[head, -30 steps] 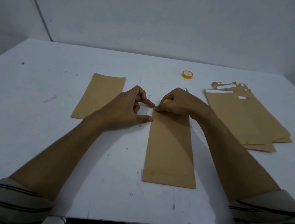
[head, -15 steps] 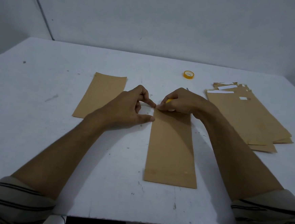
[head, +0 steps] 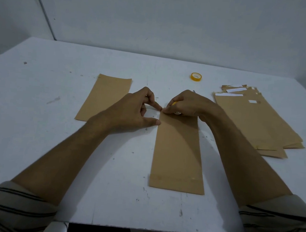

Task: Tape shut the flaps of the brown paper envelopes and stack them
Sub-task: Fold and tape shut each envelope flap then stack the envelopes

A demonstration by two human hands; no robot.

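A long brown envelope (head: pixel 178 154) lies lengthwise in the middle of the white table (head: pixel 38 125). Both hands meet at its far left corner. My left hand (head: pixel 132 112) presses its index fingertip on that corner, its thumb tip touches the envelope's left edge, and its other fingers are curled. My right hand (head: pixel 188 105) lies over the far edge, curled round a yellow tape roll (head: pixel 174 104) that is mostly hidden beneath it. A single brown envelope (head: pixel 104 95) lies flat to the left. A fanned pile of brown envelopes (head: pixel 254 120) with white strips lies to the right.
A second small yellow tape roll (head: pixel 196 76) stands at the back of the table, beyond my right hand. A thin grey tip (head: pixel 194 91) pokes out behind my right hand. The table's front edge runs just below the envelope's near end. A pale wall stands behind.
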